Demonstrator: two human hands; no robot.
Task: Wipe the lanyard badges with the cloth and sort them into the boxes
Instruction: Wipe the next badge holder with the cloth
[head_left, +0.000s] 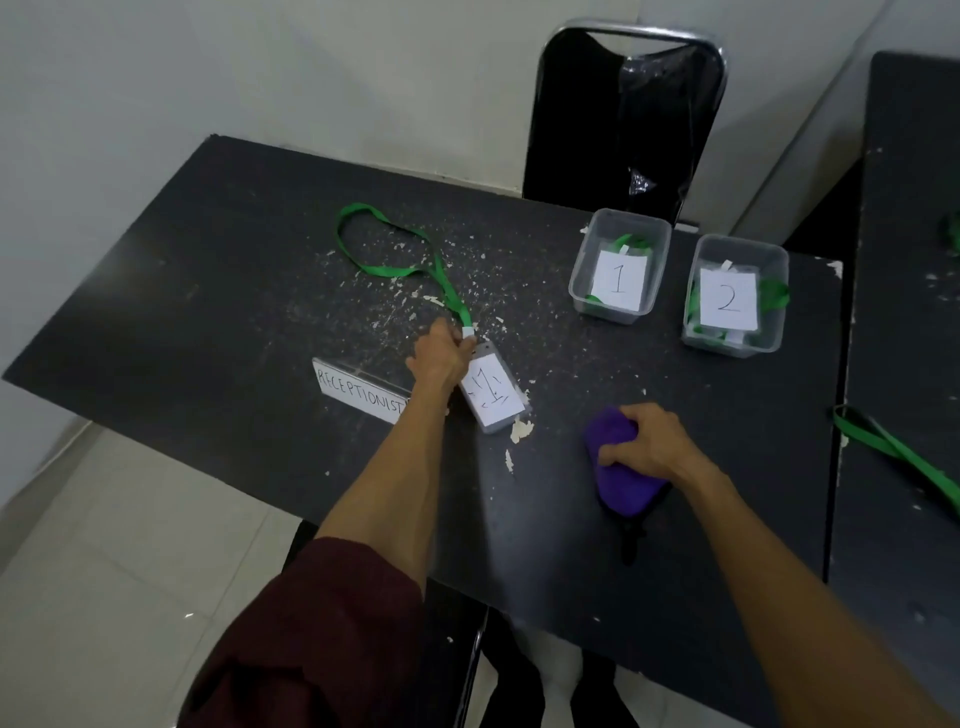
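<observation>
A dark, flaked table (208, 312) fills the view. Toward its left side a green strap (395, 260) lies in a loop on the top and runs down to a white clip. Nearer the front edge a sign (361, 392) reading RECEPTIONIST lies flat. Just to its right, the left hand (441, 358), its arm coming out of a dark red sleeve (311, 623), curls its fingers around the top of a badge (493, 395) at the clip. The badge lies on the table and shows a handwritten 1. Further right, the right hand (649, 441) grips a bunched purple cloth (618, 467) against the table. Behind it, near the far edge, stand two clear boxes, box 1 (579, 280) and box 2 (774, 332), side by side, each holding badges with green straps. A black chair (623, 114) stands behind them.
</observation>
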